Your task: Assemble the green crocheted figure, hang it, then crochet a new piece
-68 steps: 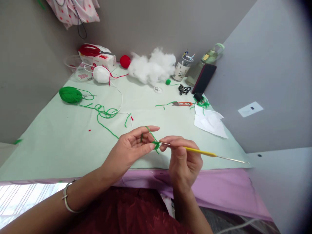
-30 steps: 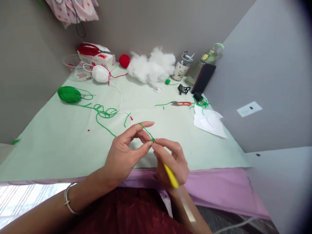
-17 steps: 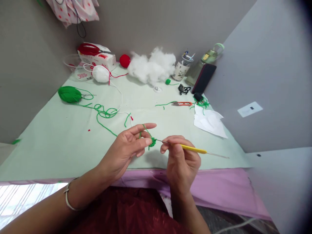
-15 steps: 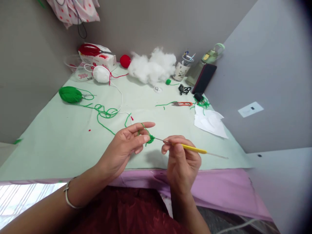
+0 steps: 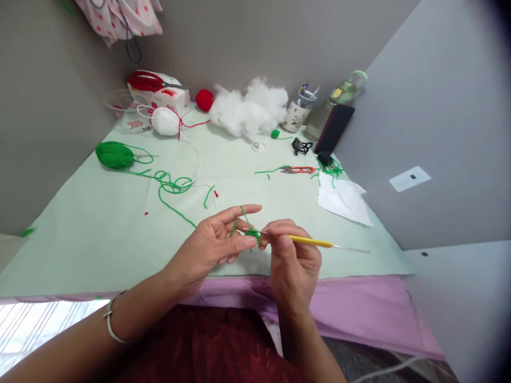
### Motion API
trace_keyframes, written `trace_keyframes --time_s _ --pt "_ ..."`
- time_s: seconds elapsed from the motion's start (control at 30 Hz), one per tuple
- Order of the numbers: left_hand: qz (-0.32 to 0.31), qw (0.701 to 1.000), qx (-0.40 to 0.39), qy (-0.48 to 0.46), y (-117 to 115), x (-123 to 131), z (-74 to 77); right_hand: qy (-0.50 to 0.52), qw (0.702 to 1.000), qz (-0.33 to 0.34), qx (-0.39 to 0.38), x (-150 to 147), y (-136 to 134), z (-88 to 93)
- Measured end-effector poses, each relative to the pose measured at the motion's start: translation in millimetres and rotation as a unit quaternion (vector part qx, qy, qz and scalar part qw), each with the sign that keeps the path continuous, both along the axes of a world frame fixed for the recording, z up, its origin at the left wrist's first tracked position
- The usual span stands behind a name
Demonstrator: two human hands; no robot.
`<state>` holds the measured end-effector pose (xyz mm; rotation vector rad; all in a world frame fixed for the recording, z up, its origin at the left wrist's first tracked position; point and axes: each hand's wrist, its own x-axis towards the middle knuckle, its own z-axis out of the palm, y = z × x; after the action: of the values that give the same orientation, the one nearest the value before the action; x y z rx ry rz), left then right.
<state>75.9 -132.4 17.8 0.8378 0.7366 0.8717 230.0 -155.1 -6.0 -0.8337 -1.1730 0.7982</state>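
Note:
Between thumb and fingers, my left hand pinches a small green crochet piece. Green working yarn loops over its outstretched index finger. My right hand grips a crochet hook by its yellow handle, thumb on top. The hook's thin metal shaft passes across the green piece, its tip showing just left of it near my left fingers. A second metal end sticks out to the right. From my left hand the yarn runs back over the table to a green yarn ball.
A white yarn ball, red scissors on a tissue pack, a red ball and white stuffing lie at the back. Orange thread snips, a hair clip, a phone, a bottle and paper are to the right.
My hands have come closer together, the left moving slightly right and the right slightly left. The hook tip now reaches past the green piece, where before it met its right edge.

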Motion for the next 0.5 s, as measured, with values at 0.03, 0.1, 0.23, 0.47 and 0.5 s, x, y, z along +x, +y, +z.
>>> trace_keyframes --time_s 0.03,0.1,0.23,0.47,0.5 --pt "-0.013 1.000 -0.013 -0.015 1 -1 0.4 0.019 1.000 0.005 -0.006 1 1 0.1" --pt "-0.046 0.997 -0.035 -0.051 2 -3 0.1 0.064 0.997 0.024 -0.027 5 3 1.0" --pt "-0.095 0.989 -0.053 -0.100 3 -7 -2.7 0.127 0.984 0.087 -0.089 12 7 3.3" --pt "-0.002 0.998 0.037 -0.042 -2 2 -5.8 0.067 0.996 0.048 -0.038 1 3 -2.1" --pt "0.008 0.998 0.049 -0.032 -3 3 -6.4 0.041 0.998 0.031 -0.024 -1 2 -2.9"
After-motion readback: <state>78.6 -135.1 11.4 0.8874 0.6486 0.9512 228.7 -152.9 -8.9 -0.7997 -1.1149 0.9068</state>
